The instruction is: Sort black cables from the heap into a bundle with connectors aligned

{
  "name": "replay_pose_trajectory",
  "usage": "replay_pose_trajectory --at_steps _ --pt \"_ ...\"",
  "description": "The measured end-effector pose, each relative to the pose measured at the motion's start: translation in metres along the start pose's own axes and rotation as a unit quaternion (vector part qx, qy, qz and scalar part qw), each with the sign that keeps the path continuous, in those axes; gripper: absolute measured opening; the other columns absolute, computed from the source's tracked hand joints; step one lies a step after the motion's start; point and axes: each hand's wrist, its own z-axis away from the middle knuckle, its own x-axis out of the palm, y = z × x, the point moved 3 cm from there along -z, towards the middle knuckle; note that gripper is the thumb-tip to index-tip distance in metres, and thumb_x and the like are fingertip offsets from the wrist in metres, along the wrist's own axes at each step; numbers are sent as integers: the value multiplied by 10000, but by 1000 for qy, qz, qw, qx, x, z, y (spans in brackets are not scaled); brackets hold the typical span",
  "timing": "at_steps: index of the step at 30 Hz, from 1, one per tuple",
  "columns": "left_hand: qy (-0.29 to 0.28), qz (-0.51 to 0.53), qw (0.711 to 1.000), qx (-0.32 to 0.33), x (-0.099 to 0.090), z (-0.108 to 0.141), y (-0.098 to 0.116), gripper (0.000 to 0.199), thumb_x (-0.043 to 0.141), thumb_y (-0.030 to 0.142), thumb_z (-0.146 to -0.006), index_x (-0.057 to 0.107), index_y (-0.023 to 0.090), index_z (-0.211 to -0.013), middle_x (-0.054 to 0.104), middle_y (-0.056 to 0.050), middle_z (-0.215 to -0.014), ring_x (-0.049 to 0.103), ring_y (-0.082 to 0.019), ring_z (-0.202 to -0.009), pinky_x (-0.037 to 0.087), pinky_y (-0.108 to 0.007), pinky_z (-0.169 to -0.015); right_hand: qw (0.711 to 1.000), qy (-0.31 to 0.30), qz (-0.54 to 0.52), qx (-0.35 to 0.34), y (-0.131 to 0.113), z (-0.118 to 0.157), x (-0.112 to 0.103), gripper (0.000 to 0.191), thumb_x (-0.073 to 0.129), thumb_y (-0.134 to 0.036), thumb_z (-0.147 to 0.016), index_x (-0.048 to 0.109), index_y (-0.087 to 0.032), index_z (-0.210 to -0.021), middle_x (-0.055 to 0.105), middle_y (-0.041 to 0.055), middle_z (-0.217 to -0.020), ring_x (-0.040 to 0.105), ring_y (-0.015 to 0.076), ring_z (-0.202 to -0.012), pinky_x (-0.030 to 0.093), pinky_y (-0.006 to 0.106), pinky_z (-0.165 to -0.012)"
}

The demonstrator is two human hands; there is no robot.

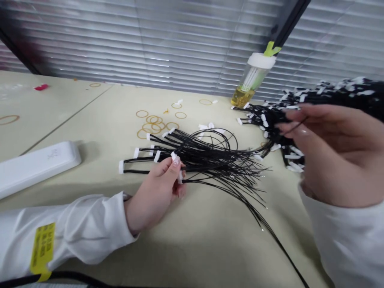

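Observation:
My left hand [159, 192] is closed, with thumb and fingers pinching white connectors [175, 157] that have thin black wires attached. Beneath and beside it lies a loose bundle of black wires [207, 156], their white end connectors [121, 167] toward the left and bare ends fanned out to the right. Raised at the right, my right hand [342, 148] pinches a thin dark wire [295, 127] between thumb and fingertips, somewhat blurred. Just behind that hand is a large heap of black wires with white connectors [333, 96].
Several rubber bands [154, 122] lie scattered behind the bundle. A clear bottle [253, 80] with a white cap and yellow contents stands by the blinds [150, 40]. To the left lies a long white case [39, 166]. A black cable [75, 277] crosses the lower left edge.

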Motion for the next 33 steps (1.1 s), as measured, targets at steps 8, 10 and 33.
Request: replay_pose_trajectory --at_steps 8,10,33 --pt "-60 -149 987 24 5 8 -1 287 354 430 -852 434 182 -732 405 61 -603 379 -34 -436 322 -164 -405 927 -247 -259 115 -32 37 24 225 514 -92 -787 518 -237 -959 600 -21 -662 606 109 -632 519 232 -564" --pt "-66 -173 982 25 6 10 0 298 340 440 -854 435 184 -735 407 58 -610 379 -38 -445 326 -166 -408 927 -308 -190 97 -32 45 30 150 522 -88 -773 545 -212 -854 612 -19 -710 604 82 -658 510 182 -592" --pt "-84 -147 985 -38 3 16 -3 296 354 467 -839 456 202 -754 396 38 -652 333 -57 -497 293 -163 -413 944 -327 -23 -26 -30 41 38 108 554 -171 -766 593 -186 -666 592 -18 -595 521 69 -538 400 194 -510"
